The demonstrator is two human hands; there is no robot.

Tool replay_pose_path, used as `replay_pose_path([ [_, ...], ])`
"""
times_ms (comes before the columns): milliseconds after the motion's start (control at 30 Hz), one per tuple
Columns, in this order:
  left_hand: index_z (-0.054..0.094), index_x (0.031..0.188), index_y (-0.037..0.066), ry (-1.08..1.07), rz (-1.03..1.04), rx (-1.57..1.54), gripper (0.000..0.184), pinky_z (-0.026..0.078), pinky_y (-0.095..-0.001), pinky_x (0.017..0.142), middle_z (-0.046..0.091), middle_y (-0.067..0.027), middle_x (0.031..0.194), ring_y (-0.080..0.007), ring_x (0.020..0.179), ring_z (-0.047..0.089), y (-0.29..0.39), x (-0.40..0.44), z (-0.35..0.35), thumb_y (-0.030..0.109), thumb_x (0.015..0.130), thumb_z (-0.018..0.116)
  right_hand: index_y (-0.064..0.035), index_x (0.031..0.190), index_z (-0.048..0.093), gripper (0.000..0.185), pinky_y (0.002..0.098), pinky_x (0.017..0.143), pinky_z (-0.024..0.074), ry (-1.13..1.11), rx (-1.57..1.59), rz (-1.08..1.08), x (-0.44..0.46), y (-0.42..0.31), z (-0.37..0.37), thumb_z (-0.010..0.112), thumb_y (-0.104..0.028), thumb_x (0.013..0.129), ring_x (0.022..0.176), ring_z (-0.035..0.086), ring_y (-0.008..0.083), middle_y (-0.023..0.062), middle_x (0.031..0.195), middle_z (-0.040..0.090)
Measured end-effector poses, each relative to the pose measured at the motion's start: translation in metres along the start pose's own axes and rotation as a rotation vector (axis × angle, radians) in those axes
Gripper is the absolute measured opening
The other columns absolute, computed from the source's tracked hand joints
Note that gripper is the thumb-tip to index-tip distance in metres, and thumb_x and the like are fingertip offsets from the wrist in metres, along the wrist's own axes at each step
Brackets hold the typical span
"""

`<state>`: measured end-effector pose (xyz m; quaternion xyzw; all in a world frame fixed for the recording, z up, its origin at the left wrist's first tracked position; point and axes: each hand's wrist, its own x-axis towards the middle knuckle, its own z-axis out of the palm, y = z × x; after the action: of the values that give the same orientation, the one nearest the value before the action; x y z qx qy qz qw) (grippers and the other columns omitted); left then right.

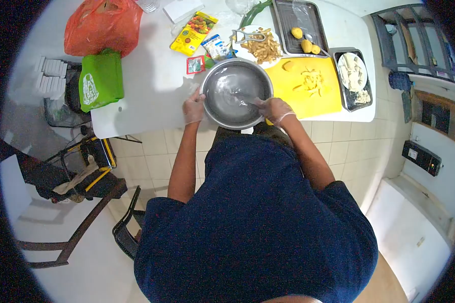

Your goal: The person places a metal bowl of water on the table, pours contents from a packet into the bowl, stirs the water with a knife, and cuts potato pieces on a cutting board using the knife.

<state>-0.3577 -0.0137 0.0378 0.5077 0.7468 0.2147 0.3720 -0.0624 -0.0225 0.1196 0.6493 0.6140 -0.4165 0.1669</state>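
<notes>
A round metal bowl (220,115) with clear liquid in it stands at the table's front edge. My left hand (193,107), in a clear plastic glove, is closed on the bowl's left rim. At the right rim, my gloved right hand (276,109) is closed with its fingers over the bowl. A blurred greyish streak runs from those fingers into the rippling liquid; I cannot make out what it is. Just right of the bowl, a yellow cutting board (321,106) carries thin yellowish strips (312,81) and a small piece near its upper left.
Behind the bowl are a white plate of peelings (263,49) with a peeler, a dark tray (285,22) with peeled potatoes (306,46), and seasoning packets (194,33). A black tray (363,105) lies right. Red (103,28) and green (102,78) bags sit left.
</notes>
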Motion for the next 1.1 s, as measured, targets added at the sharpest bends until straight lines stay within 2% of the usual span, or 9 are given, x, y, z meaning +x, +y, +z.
replay_pose_path([
  [133, 0.049, 0.128, 0.008, -0.024, 0.092, 0.047, 0.045, 0.050, -0.0389, 0.076, 0.064, -0.0198, 0.104, -0.0279, 0.088, 0.065, -0.002, 0.003, 0.004, 0.024, 0.087, 0.055, -0.0277, 0.114, 0.061, 0.033, 0.0395, 0.081, 0.0476, -0.088, -0.012, -0.087, -0.004, 0.013, 0.007, 0.059, -0.034, 0.082, 0.086, 0.063, 0.0329, 0.0185, 0.096, 0.064],
  [233, 0.041, 0.132, 0.006, -0.066, 0.073, 0.227, 0.045, 0.048, -0.0442, 0.080, 0.059, -0.0246, 0.110, -0.0381, 0.095, 0.061, 0.006, -0.004, 0.009, 0.024, 0.091, 0.046, -0.0287, 0.116, 0.060, 0.035, 0.0392, 0.080, 0.0480, -0.080, -0.001, -0.053, -0.025, 0.017, -0.016, 0.061, -0.033, 0.081, 0.086, 0.063, 0.0328, 0.0187, 0.097, 0.063],
  [333, 0.038, 0.133, 0.006, -0.056, 0.091, 0.163, 0.044, 0.047, -0.0472, 0.082, 0.058, -0.0267, 0.106, -0.0429, 0.098, 0.057, 0.007, -0.006, 0.011, 0.024, 0.093, 0.040, -0.0277, 0.116, 0.060, 0.036, 0.0394, 0.078, 0.0484, 0.013, 0.045, -0.021, -0.044, 0.006, -0.041, 0.060, -0.034, 0.081, 0.085, 0.063, 0.0332, 0.0185, 0.095, 0.064],
  [433, 0.039, 0.129, 0.006, 0.037, 0.189, 0.050, 0.039, 0.044, -0.0534, 0.079, 0.060, -0.0299, 0.093, -0.0472, 0.089, 0.057, 0.006, -0.008, 0.016, 0.022, 0.093, 0.039, -0.0253, 0.115, 0.061, 0.034, 0.0407, 0.076, 0.0484, 0.103, 0.105, -0.030, -0.020, 0.005, -0.025, 0.059, -0.033, 0.082, 0.084, 0.063, 0.0342, 0.0183, 0.093, 0.064],
  [567, 0.038, 0.130, 0.006, -0.029, 0.072, 0.134, 0.040, 0.044, -0.0533, 0.078, 0.059, -0.0309, 0.092, -0.0475, 0.089, 0.057, 0.010, -0.004, 0.015, 0.020, 0.092, 0.040, -0.0219, 0.113, 0.062, 0.031, 0.0391, 0.076, 0.0477, 0.059, 0.135, -0.279, 0.015, 0.008, 0.011, 0.057, -0.033, 0.084, 0.084, 0.062, 0.0349, 0.0204, 0.091, 0.063],
  [700, 0.036, 0.132, 0.007, -0.053, 0.055, 0.132, 0.042, 0.044, -0.0532, 0.079, 0.059, -0.0312, 0.094, -0.0473, 0.090, 0.057, 0.013, -0.002, 0.014, 0.019, 0.092, 0.040, -0.0201, 0.109, 0.065, 0.030, 0.0396, 0.078, 0.0478, -0.100, 0.047, -0.048, 0.001, 0.007, 0.005, 0.058, -0.032, 0.082, 0.083, 0.063, 0.0333, 0.0193, 0.091, 0.064],
  [900, 0.035, 0.133, 0.010, -0.072, 0.060, 0.054, 0.042, 0.043, -0.0529, 0.081, 0.058, -0.0303, 0.099, -0.0462, 0.094, 0.056, -0.010, 0.008, 0.023, 0.019, 0.092, 0.040, -0.0229, 0.103, 0.068, 0.025, 0.0413, 0.080, 0.0496, -0.051, -0.009, 0.040, -0.031, 0.019, -0.030, 0.061, -0.030, 0.079, 0.090, 0.063, 0.0332, 0.0167, 0.098, 0.065],
  [933, 0.036, 0.133, 0.010, -0.074, 0.077, 0.028, 0.041, 0.043, -0.0526, 0.081, 0.058, -0.0300, 0.100, -0.0460, 0.095, 0.056, -0.013, 0.008, 0.024, 0.019, 0.092, 0.039, -0.0267, 0.112, 0.063, 0.033, 0.0417, 0.081, 0.0484, -0.009, -0.026, -0.012, -0.033, 0.019, -0.030, 0.056, -0.031, 0.080, 0.087, 0.063, 0.0333, 0.0201, 0.093, 0.063],
  [1100, 0.039, 0.131, 0.010, -0.087, 0.126, -0.003, 0.040, 0.043, -0.0482, 0.084, 0.058, -0.0269, 0.105, -0.0440, 0.100, 0.055, -0.005, 0.007, 0.013, 0.017, 0.092, 0.041, -0.0224, 0.112, 0.062, 0.032, 0.0427, 0.077, 0.0483, 0.078, 0.085, -0.101, -0.011, -0.005, -0.017, 0.056, -0.030, 0.082, 0.084, 0.062, 0.0359, 0.0218, 0.090, 0.063],
])
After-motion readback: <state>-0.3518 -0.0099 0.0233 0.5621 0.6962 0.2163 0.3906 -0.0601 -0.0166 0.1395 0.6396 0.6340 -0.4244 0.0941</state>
